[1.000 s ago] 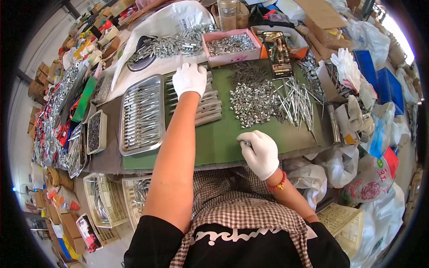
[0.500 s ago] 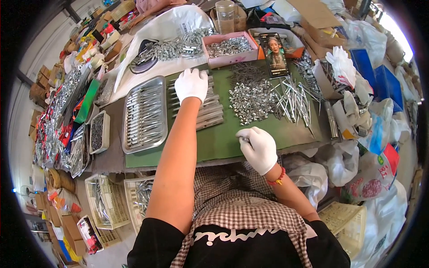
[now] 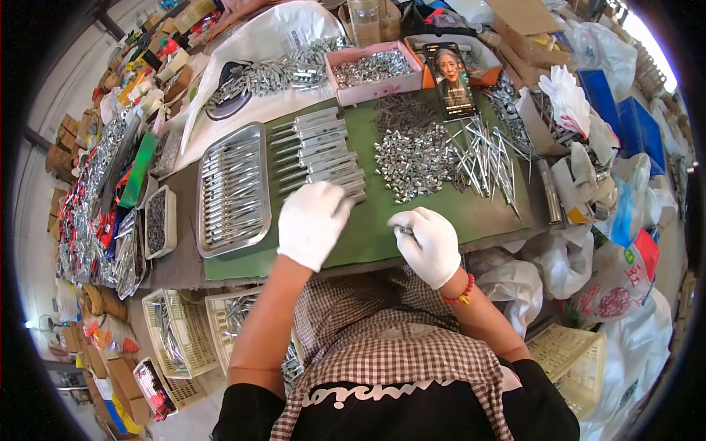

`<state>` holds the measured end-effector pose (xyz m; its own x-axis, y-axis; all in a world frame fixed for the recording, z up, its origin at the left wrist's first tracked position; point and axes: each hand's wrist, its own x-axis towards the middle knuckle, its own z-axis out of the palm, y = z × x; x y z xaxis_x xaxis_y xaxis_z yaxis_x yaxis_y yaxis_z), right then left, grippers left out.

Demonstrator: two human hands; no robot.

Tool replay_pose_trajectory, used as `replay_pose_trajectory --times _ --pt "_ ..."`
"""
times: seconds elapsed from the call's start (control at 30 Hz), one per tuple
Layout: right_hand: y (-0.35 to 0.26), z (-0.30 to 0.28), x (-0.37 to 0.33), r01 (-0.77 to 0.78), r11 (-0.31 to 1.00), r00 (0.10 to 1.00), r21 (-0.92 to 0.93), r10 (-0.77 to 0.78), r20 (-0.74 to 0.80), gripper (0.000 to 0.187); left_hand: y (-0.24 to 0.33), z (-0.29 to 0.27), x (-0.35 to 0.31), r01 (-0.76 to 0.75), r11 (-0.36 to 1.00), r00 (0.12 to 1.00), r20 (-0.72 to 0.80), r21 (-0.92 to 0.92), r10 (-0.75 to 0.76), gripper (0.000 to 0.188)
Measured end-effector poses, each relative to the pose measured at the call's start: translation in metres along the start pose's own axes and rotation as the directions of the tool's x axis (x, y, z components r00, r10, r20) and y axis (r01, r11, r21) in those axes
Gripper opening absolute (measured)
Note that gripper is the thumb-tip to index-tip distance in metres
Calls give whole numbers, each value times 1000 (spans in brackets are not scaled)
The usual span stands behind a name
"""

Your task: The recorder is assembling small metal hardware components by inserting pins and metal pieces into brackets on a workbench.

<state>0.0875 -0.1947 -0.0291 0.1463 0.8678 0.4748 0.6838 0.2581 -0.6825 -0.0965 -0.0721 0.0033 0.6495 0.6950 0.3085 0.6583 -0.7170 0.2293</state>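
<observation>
A row of silvery metal tube-and-rod pieces point(image 3: 323, 152) lies side by side on the green table mat. At its near end is my left hand point(image 3: 312, 226) in a white glove, fingers bent over the closest piece and thumb held apart. Whether it grips that piece is not plain. My right hand point(image 3: 428, 246), also gloved, is closed above the front of the mat. A small grey metal part point(image 3: 405, 230) shows between its thumb and fingers; most of it is hidden. Left of the row, a steel tray point(image 3: 266, 187) holds several slim metal pieces laid in line.
Small shiny metal parts point(image 3: 412, 163) are heaped on the mat beside loose thin rods point(image 3: 489, 165). Behind them are a pink box point(image 3: 375, 90) of metal parts and a propped phone point(image 3: 450, 82). A narrow container point(image 3: 173, 220) of dark pieces stands at left. Plastic crates point(image 3: 193, 331) sit below.
My left hand has come nearer, from the far end of the row to its near end, uncovering the far pieces. My right hand stays closed in almost the same place.
</observation>
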Motion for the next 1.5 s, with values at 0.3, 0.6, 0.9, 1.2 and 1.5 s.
replay_pose_trajectory --times 0.3,0.6,0.9,1.2,1.5 --pt "5 -3 2 -46 995 999 93 46 -2 13 3 14 -17 50 998 997 -60 47 -47 19" --pt "-10 -12 -6 -209 950 978 231 200 65 22 5 -1 -36 57 978 998 -26 -202 -63 27" --pt "-15 -21 2 -563 763 826 319 509 241 28 44 -15 -16 -225 974 953 209 -1 221 28" --pt "-7 -31 3 -513 821 849 250 442 288 24 34 -13 -22 -172 948 963 159 -267 220 32" --pt "-2 -36 1 -508 850 850 140 467 245 21 38 -11 -21 -151 934 967 146 -324 207 31"
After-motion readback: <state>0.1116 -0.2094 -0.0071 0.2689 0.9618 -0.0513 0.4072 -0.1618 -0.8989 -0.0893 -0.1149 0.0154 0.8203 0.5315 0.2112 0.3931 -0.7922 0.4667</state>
